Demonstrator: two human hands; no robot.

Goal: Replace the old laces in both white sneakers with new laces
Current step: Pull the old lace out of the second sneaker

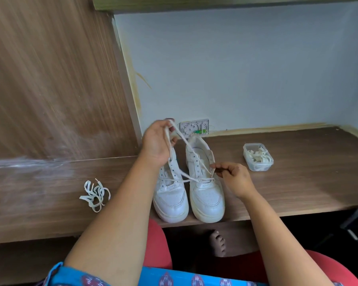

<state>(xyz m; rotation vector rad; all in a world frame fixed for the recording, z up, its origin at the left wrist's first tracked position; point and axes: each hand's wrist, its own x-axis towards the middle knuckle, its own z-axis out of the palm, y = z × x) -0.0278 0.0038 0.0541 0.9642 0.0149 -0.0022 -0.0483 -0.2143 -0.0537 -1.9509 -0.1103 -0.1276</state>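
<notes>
Two white sneakers stand side by side at the front edge of a brown wood-grain desk [298, 182], toes toward the person. Taking the right sneaker [205, 195] as the landmark: the left sneaker [171, 201] touches its left flank; a loose tangle of flat white laces [94, 194] lies well to its left on bare desk; a small clear plastic box [257, 156] with rounded corners, holding more folded white laces, sits to its right and a little behind. Behind it, against the pale blue wall, a small white wall plate [194, 126] with a green part is fixed just above the desk.

A flat, woven cream lace [191, 179] crosses the lowest eyelets of the right sneaker. The left hand [158, 141], raised behind the left sneaker and hiding its collar, has fingers closed around one end of that lace, pulled up taut. The right hand [235, 177], just to the right of the landmark's eyelets, pinches the other end between thumb and forefinger.

The sneakers' smooth leather-like uppers show perforated toes and thick, slightly yellowed soles.
</notes>
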